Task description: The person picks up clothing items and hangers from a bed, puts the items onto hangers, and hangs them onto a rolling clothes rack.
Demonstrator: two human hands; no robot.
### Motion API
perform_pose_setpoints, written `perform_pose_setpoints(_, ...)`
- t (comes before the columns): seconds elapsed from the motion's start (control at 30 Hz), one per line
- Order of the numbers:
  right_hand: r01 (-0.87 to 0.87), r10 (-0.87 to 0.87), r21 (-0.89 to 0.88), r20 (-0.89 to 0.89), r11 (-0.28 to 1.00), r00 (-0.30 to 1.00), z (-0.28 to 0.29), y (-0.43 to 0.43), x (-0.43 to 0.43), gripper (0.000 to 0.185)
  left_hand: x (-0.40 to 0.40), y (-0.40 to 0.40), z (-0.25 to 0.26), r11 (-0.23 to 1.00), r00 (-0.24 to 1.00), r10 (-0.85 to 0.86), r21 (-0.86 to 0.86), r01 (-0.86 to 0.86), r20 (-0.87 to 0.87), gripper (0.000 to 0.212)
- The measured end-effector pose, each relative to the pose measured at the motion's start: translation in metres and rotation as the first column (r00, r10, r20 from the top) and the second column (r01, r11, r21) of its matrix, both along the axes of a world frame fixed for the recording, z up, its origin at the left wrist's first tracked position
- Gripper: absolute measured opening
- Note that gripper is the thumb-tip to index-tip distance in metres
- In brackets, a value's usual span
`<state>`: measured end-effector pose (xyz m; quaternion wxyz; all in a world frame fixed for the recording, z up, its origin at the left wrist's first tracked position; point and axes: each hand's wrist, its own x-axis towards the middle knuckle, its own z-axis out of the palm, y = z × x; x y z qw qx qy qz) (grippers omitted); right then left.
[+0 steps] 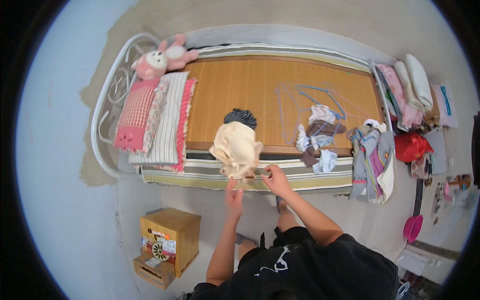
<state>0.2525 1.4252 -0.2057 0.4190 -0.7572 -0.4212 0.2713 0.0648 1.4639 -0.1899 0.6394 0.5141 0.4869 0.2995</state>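
A cream-coloured piece of cloth (236,148), bunched and folded, lies over the near edge of the bed. Just beyond it sits a dark, gathered fabric item (241,118), partly covered by the cream one. My left hand (233,198) is below the cloth's near end, fingers apart, its fingertips at the lower edge; whether they touch is hard to tell. To the right of the cloth, my right hand (276,178) has its thumb and fingers spread a little, with nothing visible between them.
Plastic clothes hangers (320,95) and small crumpled garments (324,127) lie on the mat (240,82). Grey clothes (371,161) hang over the bed's right front edge. Folded bedding (168,120) and a pink plush toy (152,64) occupy the left end. A wooden cabinet (187,232) stands on the floor.
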Motion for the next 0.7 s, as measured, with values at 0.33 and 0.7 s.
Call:
perform_pose_setpoints(0.33,0.099,-0.11,-0.184,-0.054,0.978,0.992,-0.03,-0.136,0.122,0.013,0.061,-0.031,0.028,0.986,0.985,-0.164,-0.054,0.161,-0.048,0.045)
perform_pose_setpoints(0.7,0.461,-0.419,-0.343,0.192,0.818,0.887,-0.067,-0.275,0.178,0.017,0.134,-0.019,0.003,0.968,0.968,-0.249,0.028,0.248,0.03,0.033)
